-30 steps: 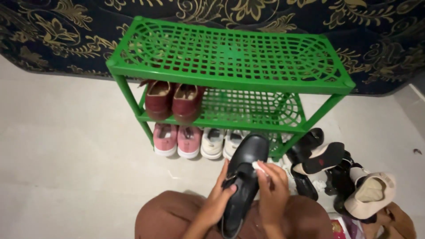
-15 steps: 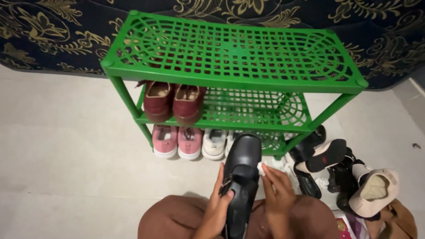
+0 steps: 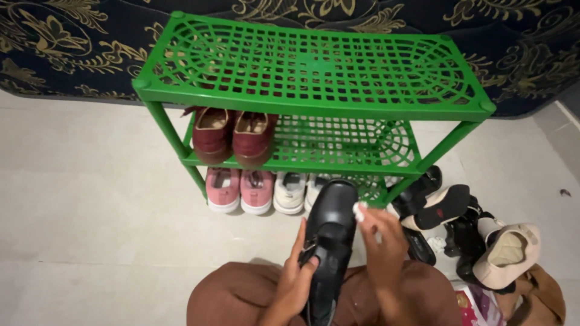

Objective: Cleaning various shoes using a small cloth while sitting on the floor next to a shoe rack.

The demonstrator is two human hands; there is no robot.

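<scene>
A black strapped shoe (image 3: 330, 232) stands toe-up over my lap. My left hand (image 3: 295, 278) grips it around the strap and heel. With my right hand (image 3: 382, 242) I pinch a small white cloth (image 3: 359, 212) against the shoe's right side near the toe. Just beyond stands a green plastic shoe rack (image 3: 314, 96). Its middle shelf holds a maroon pair (image 3: 232, 136); under it on the floor are a pink pair (image 3: 240, 190) and a white pair (image 3: 296, 191).
A heap of loose shoes (image 3: 465, 232) lies on the floor to my right: black ones, a beige flat, a cream heel. A dark curtain with gold flowers (image 3: 60, 42) hangs behind the rack. Pale floor (image 3: 90, 211) spreads to the left.
The shoe has been tipped more upright and turned on its side. My right hand with the cloth moved up along the shoe's right side toward the toe.
</scene>
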